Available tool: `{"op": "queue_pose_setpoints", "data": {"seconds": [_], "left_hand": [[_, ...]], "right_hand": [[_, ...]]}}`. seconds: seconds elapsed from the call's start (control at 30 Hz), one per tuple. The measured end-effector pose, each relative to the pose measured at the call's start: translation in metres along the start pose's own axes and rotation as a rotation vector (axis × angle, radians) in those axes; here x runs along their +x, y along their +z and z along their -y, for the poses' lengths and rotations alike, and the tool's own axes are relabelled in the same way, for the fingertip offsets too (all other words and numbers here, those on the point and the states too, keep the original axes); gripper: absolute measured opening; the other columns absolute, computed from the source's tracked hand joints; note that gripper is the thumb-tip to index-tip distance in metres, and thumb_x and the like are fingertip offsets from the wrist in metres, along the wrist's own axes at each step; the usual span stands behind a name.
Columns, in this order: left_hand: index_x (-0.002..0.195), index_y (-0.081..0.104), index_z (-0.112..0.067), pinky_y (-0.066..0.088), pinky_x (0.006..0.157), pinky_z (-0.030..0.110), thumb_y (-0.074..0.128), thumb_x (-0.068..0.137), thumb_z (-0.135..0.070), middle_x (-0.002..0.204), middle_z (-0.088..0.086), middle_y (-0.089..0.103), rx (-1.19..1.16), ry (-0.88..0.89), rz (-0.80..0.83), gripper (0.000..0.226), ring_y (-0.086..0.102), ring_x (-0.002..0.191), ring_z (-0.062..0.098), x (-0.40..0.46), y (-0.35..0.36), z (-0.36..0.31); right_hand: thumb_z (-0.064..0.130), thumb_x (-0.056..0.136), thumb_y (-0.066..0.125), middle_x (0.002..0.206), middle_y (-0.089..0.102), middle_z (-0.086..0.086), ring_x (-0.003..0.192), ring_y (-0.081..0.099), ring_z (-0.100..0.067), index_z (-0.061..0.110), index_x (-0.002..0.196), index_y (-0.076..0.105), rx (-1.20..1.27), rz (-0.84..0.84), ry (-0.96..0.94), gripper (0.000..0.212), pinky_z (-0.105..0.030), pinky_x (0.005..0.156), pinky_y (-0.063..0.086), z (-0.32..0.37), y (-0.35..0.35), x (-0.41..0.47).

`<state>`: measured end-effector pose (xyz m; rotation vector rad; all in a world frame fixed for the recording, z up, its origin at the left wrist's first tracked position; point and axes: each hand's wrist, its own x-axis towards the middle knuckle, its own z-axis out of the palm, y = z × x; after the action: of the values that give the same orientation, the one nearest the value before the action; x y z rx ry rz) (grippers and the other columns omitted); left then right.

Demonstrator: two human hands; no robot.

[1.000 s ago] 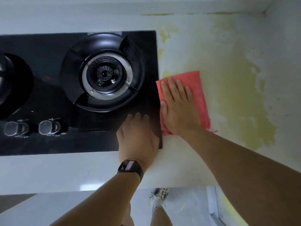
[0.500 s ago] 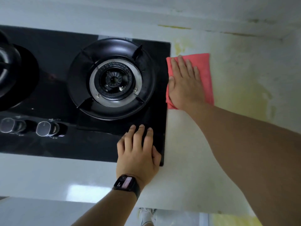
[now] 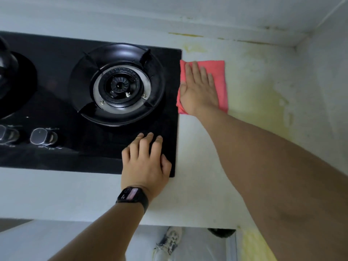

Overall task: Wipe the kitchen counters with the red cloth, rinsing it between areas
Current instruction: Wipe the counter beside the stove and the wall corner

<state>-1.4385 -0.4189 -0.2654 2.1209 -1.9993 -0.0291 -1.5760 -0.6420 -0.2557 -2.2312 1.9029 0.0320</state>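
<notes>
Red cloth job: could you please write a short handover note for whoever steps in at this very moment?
Right hand: flat, palm down, pressing the red cloth onto the counter, right beside the hob.
Left hand: empty, resting flat on the hob's front right corner.
Done: cannot tell for sure; the strip next to the hob looks pale.
Left: yellow staining to the right of the cloth and along the back edge; rinse the cloth before the next area.

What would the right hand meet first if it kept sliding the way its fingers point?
The right hand, flat on the red cloth, points toward the back wall. Only stained counter lies between, so probably the wall first.
</notes>
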Motion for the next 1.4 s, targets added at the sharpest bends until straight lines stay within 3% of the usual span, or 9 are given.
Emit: {"op": "queue_pose_setpoints", "data": {"seconds": [0.13, 0.3, 0.57, 1.03, 1.4], "left_hand": [[0.137, 0.059, -0.013, 0.038, 0.101, 0.052, 0.044, 0.093, -0.034, 0.139, 0.012, 0.058, -0.022, 0.0, 0.016, 0.05, 0.046, 0.136, 0.037, 0.002, 0.0, 0.001], [0.14, 0.053, -0.017, 0.036, 0.105, 0.052, 0.034, 0.093, -0.034, 0.145, 0.01, 0.053, -0.03, -0.006, 0.131, 0.054, 0.041, 0.138, 0.034, 0.002, -0.013, 0.0], [0.143, 0.05, -0.015, 0.035, 0.109, 0.053, 0.045, 0.095, -0.029, 0.145, 0.012, 0.051, -0.067, 0.004, 0.185, 0.05, 0.04, 0.14, 0.037, -0.003, -0.02, 0.0], [0.143, 0.05, -0.013, 0.036, 0.109, 0.054, 0.046, 0.095, -0.028, 0.144, 0.014, 0.052, -0.06, 0.024, 0.18, 0.05, 0.041, 0.141, 0.039, -0.002, -0.016, 0.001], [0.141, 0.052, -0.012, 0.037, 0.107, 0.055, 0.043, 0.095, -0.028, 0.144, 0.014, 0.053, -0.041, 0.004, 0.177, 0.05, 0.041, 0.141, 0.039, 0.001, -0.015, -0.001]], "right_hand": [[0.04, 0.107, 0.012, 0.174, 0.001, -0.001, 0.16, 0.0, -0.023, 0.021, 0.166, 0.002, 0.021, -0.03, -0.009, 0.063, -0.046, 0.13, 0.001, 0.004, 0.017, -0.069], [0.039, 0.107, 0.021, 0.172, 0.02, -0.006, 0.157, 0.019, -0.028, 0.017, 0.165, 0.019, 0.005, -0.069, -0.035, 0.061, -0.046, 0.128, 0.013, 0.006, 0.031, -0.178], [0.042, 0.109, 0.019, 0.174, 0.008, -0.005, 0.16, 0.008, -0.027, 0.019, 0.166, 0.008, -0.025, 0.044, -0.008, 0.062, -0.047, 0.129, 0.011, 0.006, 0.048, -0.303], [0.047, 0.107, 0.025, 0.174, 0.01, 0.0, 0.16, 0.007, -0.023, 0.025, 0.166, 0.015, -0.02, 0.053, -0.006, 0.063, -0.047, 0.129, 0.007, -0.001, 0.041, -0.293], [0.045, 0.108, 0.022, 0.173, 0.011, 0.0, 0.16, 0.007, -0.023, 0.025, 0.166, 0.014, -0.03, -0.001, 0.029, 0.062, -0.048, 0.129, 0.008, -0.039, 0.022, -0.187]]}}
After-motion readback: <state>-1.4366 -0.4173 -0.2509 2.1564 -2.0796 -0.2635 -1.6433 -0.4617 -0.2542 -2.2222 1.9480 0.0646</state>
